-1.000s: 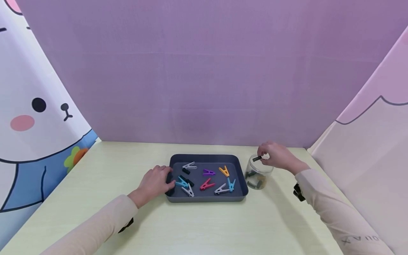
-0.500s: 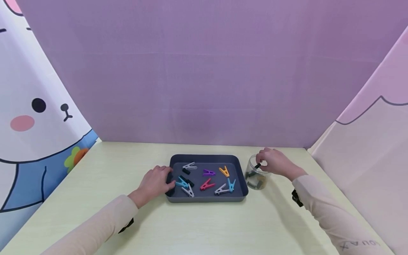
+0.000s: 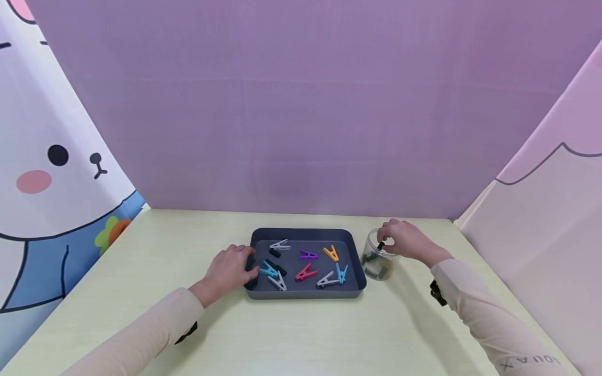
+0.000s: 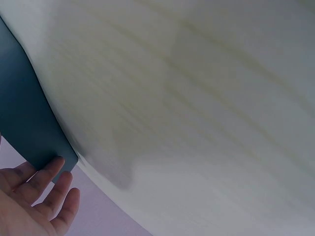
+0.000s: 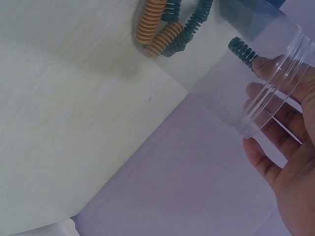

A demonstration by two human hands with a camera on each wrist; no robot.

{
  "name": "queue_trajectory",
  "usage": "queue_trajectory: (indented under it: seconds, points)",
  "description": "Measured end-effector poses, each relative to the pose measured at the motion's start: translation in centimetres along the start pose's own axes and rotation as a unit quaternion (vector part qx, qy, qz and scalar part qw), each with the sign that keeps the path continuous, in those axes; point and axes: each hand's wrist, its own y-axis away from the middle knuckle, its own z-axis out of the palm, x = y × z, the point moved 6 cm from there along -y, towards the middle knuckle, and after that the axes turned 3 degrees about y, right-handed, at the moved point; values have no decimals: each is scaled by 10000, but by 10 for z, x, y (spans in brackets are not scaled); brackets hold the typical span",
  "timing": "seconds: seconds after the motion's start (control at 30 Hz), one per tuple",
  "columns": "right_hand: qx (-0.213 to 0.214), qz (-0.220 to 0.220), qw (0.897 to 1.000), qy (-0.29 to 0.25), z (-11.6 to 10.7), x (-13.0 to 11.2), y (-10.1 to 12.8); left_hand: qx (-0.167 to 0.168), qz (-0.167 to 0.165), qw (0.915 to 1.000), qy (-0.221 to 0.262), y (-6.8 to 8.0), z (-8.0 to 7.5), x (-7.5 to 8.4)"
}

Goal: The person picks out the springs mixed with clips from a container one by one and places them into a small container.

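Spring (image 3: 380, 245), dark and coiled, is sitting pinched in the right hand (image 3: 403, 241) at the mouth of the clear jar (image 3: 379, 263), just right of the tray (image 3: 305, 295), so it is hanging over the orange and dark springs (image 5: 156, 30) lying at the jar's bottom. Nearer, the left hand (image 3: 230, 269) is curling over the tray's left rim, apparently steadying it on the counter (image 3: 301, 334). Coloured pegs (image 3: 305, 271) are lying scattered inside the tray. Reversed lettering on the right sleeve (image 3: 531, 360) is not readable.
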Motion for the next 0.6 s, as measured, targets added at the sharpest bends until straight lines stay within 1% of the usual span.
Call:
queue_trajectory:
  seconds: [0.33,0.6]
  points:
    - [27,-6,10000,-10,0,1,1,41,45,10000,-4,1,1,-1]
    - [189,-72,9998,-56,-3,2,-1,48,50,10000,39,0,1,-1]
